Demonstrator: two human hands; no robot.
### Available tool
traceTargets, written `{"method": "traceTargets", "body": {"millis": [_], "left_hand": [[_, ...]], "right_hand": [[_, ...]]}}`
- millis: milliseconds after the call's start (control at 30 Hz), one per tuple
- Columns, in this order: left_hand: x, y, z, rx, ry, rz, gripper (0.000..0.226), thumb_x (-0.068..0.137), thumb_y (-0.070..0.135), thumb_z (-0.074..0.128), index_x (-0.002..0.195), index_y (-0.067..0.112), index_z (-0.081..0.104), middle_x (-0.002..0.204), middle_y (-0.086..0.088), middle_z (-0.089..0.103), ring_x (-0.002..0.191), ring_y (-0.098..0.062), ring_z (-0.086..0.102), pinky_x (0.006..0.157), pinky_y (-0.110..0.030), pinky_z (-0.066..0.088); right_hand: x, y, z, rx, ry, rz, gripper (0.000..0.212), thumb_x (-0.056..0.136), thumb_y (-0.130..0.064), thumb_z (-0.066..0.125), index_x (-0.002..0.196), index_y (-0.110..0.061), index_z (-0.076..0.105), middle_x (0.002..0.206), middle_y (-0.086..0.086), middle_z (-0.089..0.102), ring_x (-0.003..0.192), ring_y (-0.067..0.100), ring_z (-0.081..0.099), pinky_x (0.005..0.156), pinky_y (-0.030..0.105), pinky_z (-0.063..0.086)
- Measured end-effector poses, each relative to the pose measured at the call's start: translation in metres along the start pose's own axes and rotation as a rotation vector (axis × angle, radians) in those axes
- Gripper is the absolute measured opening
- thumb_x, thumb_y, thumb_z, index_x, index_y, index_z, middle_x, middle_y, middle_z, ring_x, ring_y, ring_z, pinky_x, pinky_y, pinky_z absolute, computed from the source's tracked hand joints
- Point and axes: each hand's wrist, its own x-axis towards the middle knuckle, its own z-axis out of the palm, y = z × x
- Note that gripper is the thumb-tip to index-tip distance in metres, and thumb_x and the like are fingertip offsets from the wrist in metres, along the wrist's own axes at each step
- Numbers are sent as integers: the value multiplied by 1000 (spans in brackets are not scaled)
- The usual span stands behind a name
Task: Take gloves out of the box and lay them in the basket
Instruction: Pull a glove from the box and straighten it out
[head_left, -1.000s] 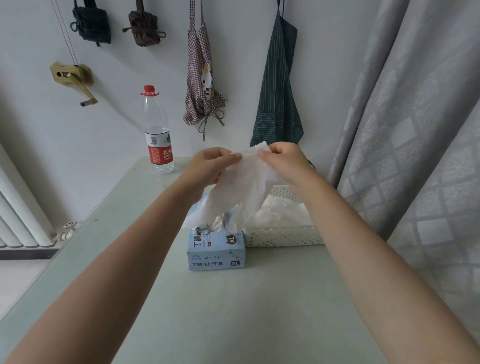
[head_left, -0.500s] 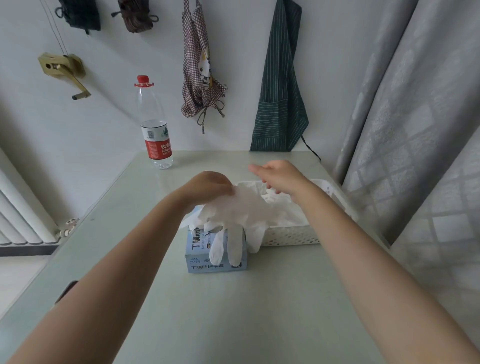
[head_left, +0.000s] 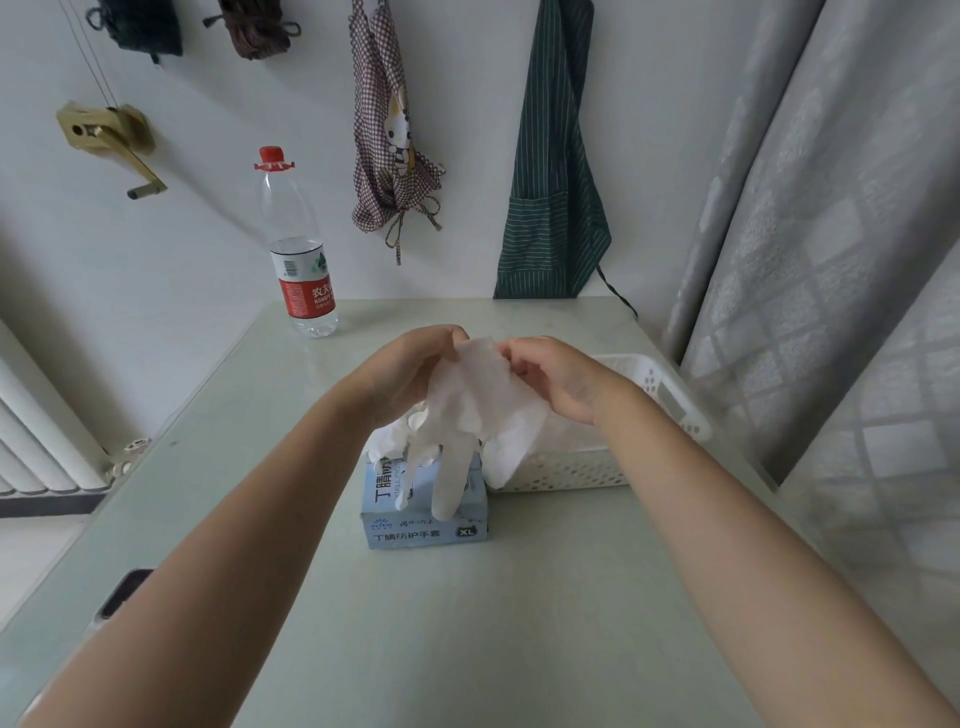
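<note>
A white glove (head_left: 470, 410) hangs fingers-down over the light blue glove box (head_left: 426, 525) at the table's middle. My left hand (head_left: 410, 374) pinches its cuff on the left and my right hand (head_left: 556, 376) pinches the cuff on the right. Its fingers dangle in front of the box top, where more white gloves (head_left: 389, 441) stick out. A white perforated basket (head_left: 660, 395) stands just right of the box, with white gloves lying inside, partly hidden by my right wrist.
A water bottle (head_left: 298, 249) with a red label stands at the table's back left. Two aprons hang on the wall behind. A grey curtain (head_left: 831, 260) falls close along the table's right side. A dark phone (head_left: 122, 592) lies at the left table edge.
My right hand came back from over the basket to the glove's cuff. Both hands now hold the glove up by the cuff, and its fingers hang lower over the box.
</note>
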Motion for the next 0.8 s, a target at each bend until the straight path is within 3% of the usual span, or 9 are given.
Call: {"method": "traceTargets", "body": {"millis": [67,167,300,400,500,600,667,800], "left_hand": [[-2,0,0,23,14,-7,13,70,18,44,59,18,52,65,-3,49,58,-15,47,52,-26,37],[-5,0,-1,39,26,-16,10,69,18,44,62,16,51,65,-3,50,58,-15,48,49,-23,40],[-11,1,0,67,60,-30,10,67,21,45,68,14,53,66,-1,52,58,-14,51,49,-21,42],[-14,2,-1,89,73,-23,12,67,21,46,70,14,55,71,-4,54,63,-16,52,53,-24,42],[-18,5,-4,77,68,-19,11,68,20,46,70,16,56,76,-7,53,65,-17,51,56,-27,38],[-22,8,-5,88,82,-14,11,69,21,47,73,15,56,77,-8,52,66,-17,51,55,-26,38],[-22,9,-8,86,125,-27,15,69,21,49,78,11,56,78,-10,51,69,-21,52,55,-26,39],[-24,6,-15,167,168,-75,8,79,20,62,81,13,64,85,-11,60,79,-26,55,64,-32,42]], "right_hand": [[0,-1,-2,9,4,4,38,58,-20,57,94,-7,56,81,10,42,73,23,41,61,31,36],[-3,-6,-2,22,4,-10,4,71,-9,51,75,-11,50,69,4,45,61,14,46,53,24,40],[-2,-7,-5,71,-2,-24,20,79,3,44,64,-10,49,76,9,55,73,22,54,68,34,51],[-3,-8,-4,88,-21,-29,11,80,1,49,81,-8,54,88,12,63,81,27,60,83,43,50],[-7,-9,0,-120,-62,-3,22,82,-7,57,103,-15,60,88,4,61,75,15,55,72,30,45],[-14,-14,5,-384,-83,48,11,85,-13,62,94,-16,67,84,-2,60,79,12,51,74,27,39],[-17,-18,4,-397,5,41,5,87,-13,62,85,-15,66,84,-3,63,85,13,54,81,29,42],[-17,-26,-1,-79,265,-91,5,88,-8,64,85,-4,64,85,9,64,84,21,59,82,30,49]]}}
